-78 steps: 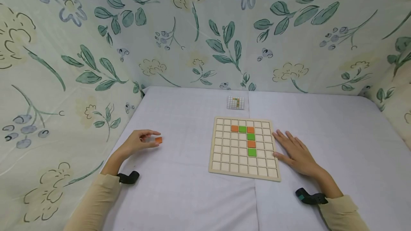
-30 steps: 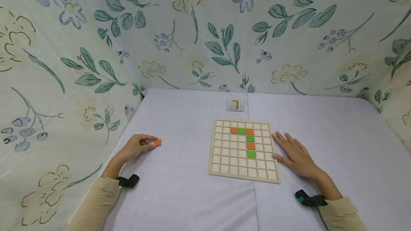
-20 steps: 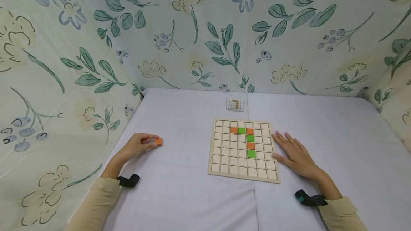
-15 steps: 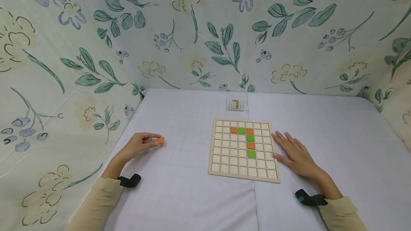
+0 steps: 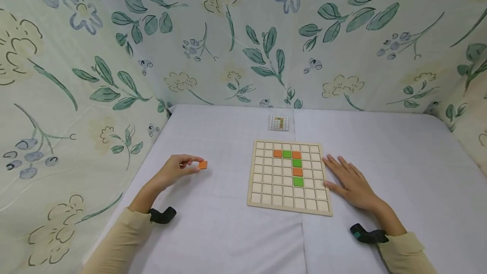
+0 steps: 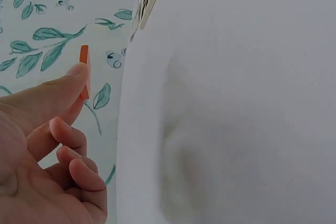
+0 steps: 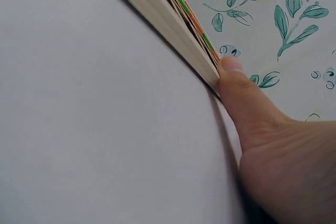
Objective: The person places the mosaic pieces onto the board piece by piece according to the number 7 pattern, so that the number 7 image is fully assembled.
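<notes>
Between thumb and index finger, my left hand (image 5: 176, 171) pinches a thin square orange tile (image 5: 203, 165), lifted off the cloth to the left of the board. The left wrist view shows the tile (image 6: 85, 72) edge-on at the thumb tip, the other fingers curled into the palm. A square wooden grid board (image 5: 251, 181) carries orange and green tiles (image 5: 296, 163) in a hooked line: a short row at the top, then a column going down. Flat beside the board's right edge rests my right hand (image 5: 351, 185), its fingers spread; the thumb (image 7: 231, 66) touches the edge.
Behind the board lies a small card (image 5: 279, 123) printed with a grid and a similar coloured pattern. A white cloth (image 5: 224, 231) with creases covers the table. Floral fabric (image 5: 236, 33) hangs at the back and sides.
My left hand first reaches round the orange tile, then pinches it, turns it and carries it rightward toward the board. The right hand and the tiles on the board have not moved.
</notes>
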### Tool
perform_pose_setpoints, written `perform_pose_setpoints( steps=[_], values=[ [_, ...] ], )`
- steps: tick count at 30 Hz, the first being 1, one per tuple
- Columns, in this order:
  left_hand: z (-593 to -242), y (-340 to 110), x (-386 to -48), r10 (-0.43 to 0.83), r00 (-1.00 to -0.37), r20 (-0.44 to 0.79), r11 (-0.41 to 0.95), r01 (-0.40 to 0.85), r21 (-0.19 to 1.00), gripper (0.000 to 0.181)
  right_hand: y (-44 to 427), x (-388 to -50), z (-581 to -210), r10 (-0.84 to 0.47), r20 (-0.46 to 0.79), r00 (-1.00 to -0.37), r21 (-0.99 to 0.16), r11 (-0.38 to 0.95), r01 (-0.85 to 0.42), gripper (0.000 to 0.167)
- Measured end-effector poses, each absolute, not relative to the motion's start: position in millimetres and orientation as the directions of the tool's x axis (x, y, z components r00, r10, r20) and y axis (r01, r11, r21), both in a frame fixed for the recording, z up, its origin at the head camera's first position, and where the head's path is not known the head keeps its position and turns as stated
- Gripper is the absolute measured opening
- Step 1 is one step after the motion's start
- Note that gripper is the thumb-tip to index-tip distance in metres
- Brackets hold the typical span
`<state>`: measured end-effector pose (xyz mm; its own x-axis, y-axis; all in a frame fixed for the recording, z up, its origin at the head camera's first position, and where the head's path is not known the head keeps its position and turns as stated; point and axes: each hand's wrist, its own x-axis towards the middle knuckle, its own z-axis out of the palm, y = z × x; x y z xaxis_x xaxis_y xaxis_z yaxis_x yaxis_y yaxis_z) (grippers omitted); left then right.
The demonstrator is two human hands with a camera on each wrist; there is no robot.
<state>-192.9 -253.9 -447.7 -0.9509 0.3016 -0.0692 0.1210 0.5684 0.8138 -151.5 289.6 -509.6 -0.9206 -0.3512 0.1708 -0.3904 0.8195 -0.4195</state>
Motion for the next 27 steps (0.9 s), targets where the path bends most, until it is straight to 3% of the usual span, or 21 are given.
perform_pose_setpoints(
  steps=[27],
  values=[
    [-430.5,-161.5,-182.5,0.479,-0.877,-0.037,0.516,0.247,0.820,0.029,290.3,-152.0,-510.3,-0.351,0.160,-0.923,-0.420,0.822,-0.385,0.076]
  ],
)
